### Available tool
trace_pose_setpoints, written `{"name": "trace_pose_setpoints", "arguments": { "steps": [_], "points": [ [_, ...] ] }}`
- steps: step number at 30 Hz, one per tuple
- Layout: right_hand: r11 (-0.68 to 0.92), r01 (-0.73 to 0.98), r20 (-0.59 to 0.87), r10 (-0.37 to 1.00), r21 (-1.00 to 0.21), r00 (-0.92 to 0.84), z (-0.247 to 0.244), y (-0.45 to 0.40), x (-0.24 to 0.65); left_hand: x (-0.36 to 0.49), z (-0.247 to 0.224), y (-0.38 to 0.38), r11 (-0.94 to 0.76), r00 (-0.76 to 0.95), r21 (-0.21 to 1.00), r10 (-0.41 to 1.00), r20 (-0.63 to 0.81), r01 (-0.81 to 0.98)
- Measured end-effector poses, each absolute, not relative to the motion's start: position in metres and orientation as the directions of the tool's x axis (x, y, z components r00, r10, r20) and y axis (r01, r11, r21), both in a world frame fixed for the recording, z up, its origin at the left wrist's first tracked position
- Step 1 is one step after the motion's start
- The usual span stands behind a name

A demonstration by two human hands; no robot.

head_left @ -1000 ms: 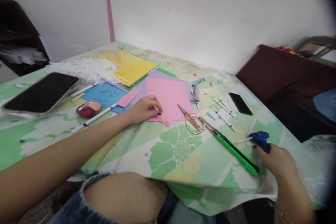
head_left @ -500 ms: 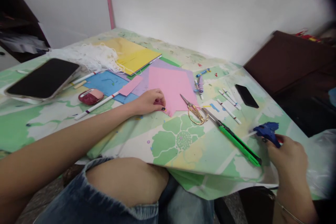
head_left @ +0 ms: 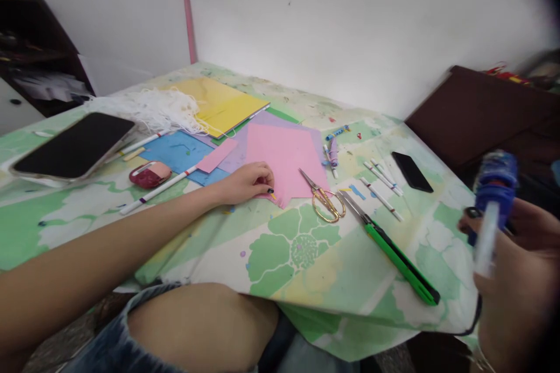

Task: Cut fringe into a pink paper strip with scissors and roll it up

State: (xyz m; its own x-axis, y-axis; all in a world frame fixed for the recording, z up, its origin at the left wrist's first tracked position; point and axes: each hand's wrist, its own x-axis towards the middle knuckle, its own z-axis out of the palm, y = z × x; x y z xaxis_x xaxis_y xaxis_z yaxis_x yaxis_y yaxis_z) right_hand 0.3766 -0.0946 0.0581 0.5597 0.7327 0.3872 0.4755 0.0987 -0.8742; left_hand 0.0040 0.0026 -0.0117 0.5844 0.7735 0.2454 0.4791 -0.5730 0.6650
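My right hand (head_left: 520, 245) is closed around a blue glue gun (head_left: 496, 178), raised above the table's right edge; a white glue stick (head_left: 487, 239) juts from it toward me. My left hand (head_left: 251, 182) rests at the near corner of a pink paper sheet (head_left: 282, 154), thumb and fingers pinched together. A tiny yellow bit shows by its thumbnail, but what the fingers hold is hidden. Gold-handled scissors (head_left: 326, 204) lie partly on the sheet. Right of them is a green utility knife (head_left: 400, 259) with its blade out.
A large phone (head_left: 72, 145), white string (head_left: 151, 108), a yellow pad (head_left: 223, 102) and blue paper (head_left: 179, 151) lie to the left. Several white paper sticks (head_left: 382, 198) and a small black phone (head_left: 412, 172) are on the right. A wall stands behind the table.
My right hand has lifted the glue gun up and to the right, turning it so the glue stick points toward me. The view has tipped up slightly; my left hand stays by the pink paper.
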Motion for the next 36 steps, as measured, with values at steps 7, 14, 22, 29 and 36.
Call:
{"name": "trace_pose_setpoints", "arguments": {
  "steps": [7, 14, 22, 29, 36],
  "points": [
    [0.186, -0.070, 0.163, 0.954, -0.980, 0.251, 0.079, -0.063, 0.302, 0.004, -0.009, 0.003, -0.585, 0.616, 0.648, 0.757, 0.220, 0.487],
    [0.120, -0.137, 0.125, 0.992, -0.983, -0.025, 0.059, -0.036, 0.267, 0.006, -0.005, 0.001, -0.612, 0.656, 0.628, 0.727, 0.205, 0.481],
    [0.055, -0.158, 0.064, 0.997, -0.986, -0.052, 0.033, -0.031, 0.268, 0.008, -0.004, -0.003, -0.638, 0.666, 0.566, 0.720, 0.196, 0.522],
    [0.034, -0.072, 0.040, 0.997, -0.997, -0.073, 0.032, -0.037, 0.267, 0.009, -0.004, -0.007, -0.630, 0.659, 0.555, 0.729, 0.184, 0.543],
    [0.026, -0.106, 0.034, 0.997, -0.994, -0.073, 0.030, -0.036, 0.267, 0.010, -0.005, -0.008, -0.626, 0.643, 0.561, 0.738, 0.203, 0.542]
  ]
}}
